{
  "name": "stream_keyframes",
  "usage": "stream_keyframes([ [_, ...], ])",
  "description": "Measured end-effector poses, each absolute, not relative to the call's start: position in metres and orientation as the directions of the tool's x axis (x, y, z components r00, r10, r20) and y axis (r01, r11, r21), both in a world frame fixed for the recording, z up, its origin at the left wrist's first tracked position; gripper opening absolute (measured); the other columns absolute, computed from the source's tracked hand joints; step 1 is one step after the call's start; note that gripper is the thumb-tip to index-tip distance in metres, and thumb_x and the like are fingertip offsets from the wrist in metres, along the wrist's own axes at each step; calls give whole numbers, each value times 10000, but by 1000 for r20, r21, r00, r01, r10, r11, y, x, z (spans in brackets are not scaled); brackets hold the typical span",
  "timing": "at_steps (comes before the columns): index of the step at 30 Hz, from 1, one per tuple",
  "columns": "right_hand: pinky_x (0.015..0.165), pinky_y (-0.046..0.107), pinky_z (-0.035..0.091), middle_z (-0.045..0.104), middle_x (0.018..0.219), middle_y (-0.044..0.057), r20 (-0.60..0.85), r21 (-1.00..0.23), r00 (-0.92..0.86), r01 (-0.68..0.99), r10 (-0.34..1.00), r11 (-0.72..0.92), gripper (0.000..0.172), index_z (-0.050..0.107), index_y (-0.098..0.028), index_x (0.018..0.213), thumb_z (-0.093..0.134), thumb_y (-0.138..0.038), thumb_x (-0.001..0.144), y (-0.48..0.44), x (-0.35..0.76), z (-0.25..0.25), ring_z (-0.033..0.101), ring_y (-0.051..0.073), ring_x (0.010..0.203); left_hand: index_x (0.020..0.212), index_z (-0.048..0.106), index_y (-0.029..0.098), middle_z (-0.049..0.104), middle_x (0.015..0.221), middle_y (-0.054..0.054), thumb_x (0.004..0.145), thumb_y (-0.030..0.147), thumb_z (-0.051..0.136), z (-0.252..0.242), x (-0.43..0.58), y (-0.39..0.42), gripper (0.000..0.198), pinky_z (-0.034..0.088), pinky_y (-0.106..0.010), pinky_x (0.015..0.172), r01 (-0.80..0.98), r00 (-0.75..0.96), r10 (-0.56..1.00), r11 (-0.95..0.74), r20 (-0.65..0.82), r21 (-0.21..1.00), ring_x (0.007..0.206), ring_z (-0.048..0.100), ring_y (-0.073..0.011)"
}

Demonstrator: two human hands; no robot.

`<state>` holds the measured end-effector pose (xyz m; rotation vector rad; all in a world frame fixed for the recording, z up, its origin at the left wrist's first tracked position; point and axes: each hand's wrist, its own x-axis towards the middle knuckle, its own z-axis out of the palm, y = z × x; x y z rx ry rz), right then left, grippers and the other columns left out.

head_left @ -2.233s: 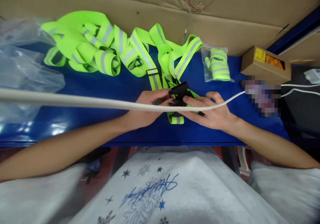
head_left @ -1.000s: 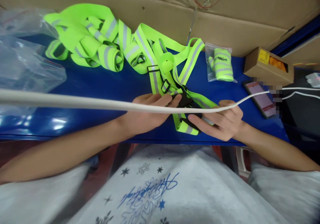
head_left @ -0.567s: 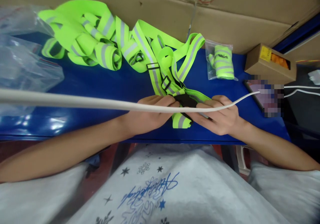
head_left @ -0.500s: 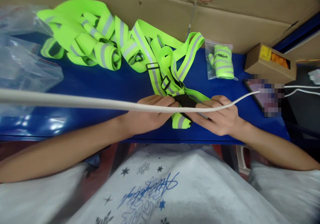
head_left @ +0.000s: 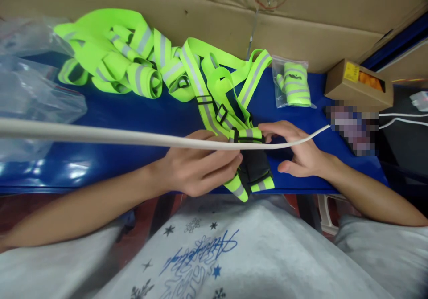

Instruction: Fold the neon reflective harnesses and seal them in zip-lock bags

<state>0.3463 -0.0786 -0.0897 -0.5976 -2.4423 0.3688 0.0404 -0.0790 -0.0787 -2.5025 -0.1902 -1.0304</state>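
Note:
A neon-green reflective strap harness [head_left: 214, 85] lies on the blue table [head_left: 133, 116], its near end pulled to the table's front edge. My left hand [head_left: 197, 167] is closed on that near end, gripping the strap beside a black buckle piece [head_left: 256, 167]. My right hand [head_left: 297, 149] rests just right of the buckle, fingers curled, fingertips on a folded strap section [head_left: 247, 134]. A white cable [head_left: 100, 135] crosses in front of both hands.
More neon straps [head_left: 113, 58] are heaped at the back left. A small clear bag with a folded strap [head_left: 292, 85] lies at the back right, beside a cardboard box [head_left: 357, 87]. Clear plastic bags [head_left: 30, 89] lie at the left. Cardboard [head_left: 301, 27] lines the back.
My left hand has drawn the strap end and black buckle toward me, to the table's edge. My right hand has shifted up onto the folded strap section.

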Motion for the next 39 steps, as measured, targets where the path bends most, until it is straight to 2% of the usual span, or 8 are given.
stream_keyframes([
  [3, 901, 361, 588, 723, 1260, 123, 396, -620, -705, 268, 589, 737, 905, 395, -203, 1675, 551, -786, 1001, -80, 340, -87, 714, 234, 1048, 864, 742, 201, 770, 996, -17, 959, 191, 754, -80, 45, -84, 96, 622, -341, 687, 216, 682, -140, -899, 718, -381, 862, 738, -187],
  [7, 953, 356, 564, 749, 1169, 92, 404, -594, -716, 268, 570, 759, 521, 656, -199, 1376, 823, -455, 953, -88, 332, -82, 715, 216, 1067, 866, 741, 212, 767, 1027, -7, 953, 209, 761, -84, 51, -87, 89, 655, -292, 770, 93, 671, -171, -946, 722, -310, 924, 738, -166],
  [14, 937, 354, 595, 745, 1153, 100, 487, -579, -679, 220, 549, 785, 398, 615, -196, 1313, 780, -294, 964, -97, 336, -79, 725, 213, 1058, 1274, 602, 212, 663, 1396, -171, 909, 187, 646, -97, 43, -65, 368, 624, -435, 1081, -109, 577, 272, -909, 770, 402, 1309, 676, -290],
  [17, 929, 349, 604, 761, 1127, 111, 516, -528, -692, 207, 505, 824, 393, 600, -177, 1336, 748, -234, 976, -101, 337, -78, 738, 207, 1034, 1531, 444, 199, 580, 1546, -214, 958, 187, 600, -98, 39, -50, 594, 533, -500, 1223, -62, 718, 329, -847, 613, 528, 1482, 573, -312],
  [21, 1036, 386, 569, 794, 1098, 92, 551, -314, -745, 233, 377, 920, 259, 629, -170, 1295, 626, -186, 1036, -106, 334, -74, 753, 204, 1098, 1625, 351, 283, 414, 1728, -146, 964, 151, 555, -90, 45, -38, 704, 400, -536, 1345, 91, 885, 298, -864, 357, 495, 1643, 379, -258],
  [26, 1067, 401, 552, 778, 1173, 110, 578, -54, -765, 310, 283, 949, 295, 675, -167, 1346, 590, -176, 1063, -111, 328, -72, 720, 233, 1206, 1550, 530, 311, 527, 1659, -108, 816, 60, 699, -71, 36, -49, 794, 478, -566, 1280, 189, 926, 285, -918, 248, 348, 1542, 523, -332],
  [31, 802, 307, 549, 743, 985, 53, 488, -60, -807, 350, 333, 935, 348, 652, -189, 1433, 589, -285, 1105, -113, 320, -77, 699, 174, 868, 1622, 470, 261, 549, 1618, -173, 767, 497, 965, -49, 13, -84, 1016, 592, -471, 1140, 282, 918, 374, -848, 130, 449, 1475, 572, -369],
  [39, 1054, 405, 508, 793, 1208, 137, 352, -228, -818, 396, 454, 890, 454, 634, -117, 1374, 683, -435, 1054, -111, 327, -88, 751, 244, 1118, 1328, 617, 240, 778, 1063, -38, 1060, 168, 590, -62, 26, -105, 279, 504, -378, 992, 241, 890, 334, -922, 311, 301, 926, 721, -193],
])
